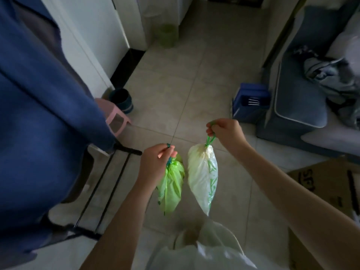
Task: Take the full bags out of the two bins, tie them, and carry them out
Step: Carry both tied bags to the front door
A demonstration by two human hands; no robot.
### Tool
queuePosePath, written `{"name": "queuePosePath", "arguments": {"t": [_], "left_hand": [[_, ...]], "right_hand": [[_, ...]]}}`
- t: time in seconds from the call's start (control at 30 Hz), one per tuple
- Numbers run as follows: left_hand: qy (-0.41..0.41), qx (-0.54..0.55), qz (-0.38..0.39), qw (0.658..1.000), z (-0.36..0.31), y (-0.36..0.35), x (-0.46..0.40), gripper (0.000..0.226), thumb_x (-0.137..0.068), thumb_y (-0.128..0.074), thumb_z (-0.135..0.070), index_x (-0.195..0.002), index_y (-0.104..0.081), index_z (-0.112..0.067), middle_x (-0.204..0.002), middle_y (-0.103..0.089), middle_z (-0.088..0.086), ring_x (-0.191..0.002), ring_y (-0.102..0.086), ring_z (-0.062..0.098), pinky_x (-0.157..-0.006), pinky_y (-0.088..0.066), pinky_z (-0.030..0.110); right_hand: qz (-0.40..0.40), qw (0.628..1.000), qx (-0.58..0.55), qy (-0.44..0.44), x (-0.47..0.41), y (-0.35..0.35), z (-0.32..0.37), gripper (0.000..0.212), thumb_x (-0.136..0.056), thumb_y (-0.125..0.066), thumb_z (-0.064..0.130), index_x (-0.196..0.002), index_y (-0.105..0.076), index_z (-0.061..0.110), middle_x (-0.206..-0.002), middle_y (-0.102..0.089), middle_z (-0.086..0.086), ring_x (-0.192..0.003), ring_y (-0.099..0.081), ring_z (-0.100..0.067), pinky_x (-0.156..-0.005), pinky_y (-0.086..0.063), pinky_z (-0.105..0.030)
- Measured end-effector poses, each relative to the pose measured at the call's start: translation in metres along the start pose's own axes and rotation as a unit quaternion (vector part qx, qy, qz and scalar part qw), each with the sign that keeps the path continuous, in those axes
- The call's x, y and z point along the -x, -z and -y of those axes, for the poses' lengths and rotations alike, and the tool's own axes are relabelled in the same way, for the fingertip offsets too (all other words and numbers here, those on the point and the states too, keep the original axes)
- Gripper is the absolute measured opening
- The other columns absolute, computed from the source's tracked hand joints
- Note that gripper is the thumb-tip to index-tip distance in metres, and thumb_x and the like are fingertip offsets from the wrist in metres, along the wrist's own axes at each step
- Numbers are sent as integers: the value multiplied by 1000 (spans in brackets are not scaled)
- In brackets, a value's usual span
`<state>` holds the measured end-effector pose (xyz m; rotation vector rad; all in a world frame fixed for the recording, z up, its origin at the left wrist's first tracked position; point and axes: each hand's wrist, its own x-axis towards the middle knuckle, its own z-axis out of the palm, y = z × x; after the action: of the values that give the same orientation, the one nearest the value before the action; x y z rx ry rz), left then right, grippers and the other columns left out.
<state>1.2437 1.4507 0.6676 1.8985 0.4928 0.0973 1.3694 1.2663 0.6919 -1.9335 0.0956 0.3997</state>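
My left hand [155,162] grips the tied drawstring of a small green bag [171,188], which hangs above the tiled floor. My right hand [226,133] pinches the green drawstring loop of a white bag [202,176] with green print; it hangs closed beside the green bag, a little to its right. The two bags hang close together without clearly touching. A pale green bin [167,35] stands far ahead by the white wall. A dark blue bin [121,100] sits on the floor at the left.
A blue garment [39,114] hangs at the left over a black-framed rack [109,184], with a pink stool [115,117] behind it. At the right are a grey sofa [300,98], a blue box [251,102] and a cardboard box [327,184]. Tiled floor runs ahead between them.
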Motion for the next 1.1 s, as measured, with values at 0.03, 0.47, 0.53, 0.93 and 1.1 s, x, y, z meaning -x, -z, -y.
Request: {"name": "queuePosePath", "arguments": {"t": [0.03, 0.47, 0.53, 0.93, 1.1], "left_hand": [[-4, 1, 3, 1000, -7, -4, -17, 20, -88, -59, -23, -82, -72, -8, -73, -73, -9, -74, -71, 9, -79, -58, 45], [-38, -57, 7, 998, -103, -84, -310, 21, -91, -58, -20, -75, -69, -27, -68, -71, -19, -73, -67, -4, -76, -51, 18], [-42, -50, 14, 998, -117, -97, -352, 22, -90, -59, -19, -74, -69, -31, -67, -71, -19, -73, -68, -1, -80, -54, 27], [-68, -34, 56, 996, -185, -173, -621, 16, -89, -61, -16, -79, -73, -14, -72, -73, -8, -71, -70, 4, -75, -55, 25], [-88, -63, 78, 991, -222, -202, -734, 20, -90, -59, -17, -79, -72, -8, -72, -75, -3, -67, -69, 1, -69, -51, 15]], "right_hand": [[-2, 1000, 2, 3, -15, 3, 8, 32, -76, -46, 2, -64, -67, 24, -64, -70, 1, -68, -69, -20, -87, -56, -46], [-11, 999, 45, 28, -283, 73, 85, 28, -80, -48, 5, -72, -67, 23, -66, -69, 6, -74, -68, -14, -84, -55, -32], [-13, 998, 53, 32, -327, 82, 99, 27, -80, -48, 6, -72, -68, 23, -65, -68, 9, -70, -67, -9, -83, -54, -29], [-75, 995, 67, 6, -581, 128, 161, 29, -82, -51, 8, -66, -67, 27, -62, -67, 11, -74, -68, -13, -81, -51, -26], [-83, 989, 124, 8, -680, 152, 190, 19, -85, -58, 21, -73, -72, 17, -73, -72, 1, -78, -67, -15, -76, -48, -26]]}}
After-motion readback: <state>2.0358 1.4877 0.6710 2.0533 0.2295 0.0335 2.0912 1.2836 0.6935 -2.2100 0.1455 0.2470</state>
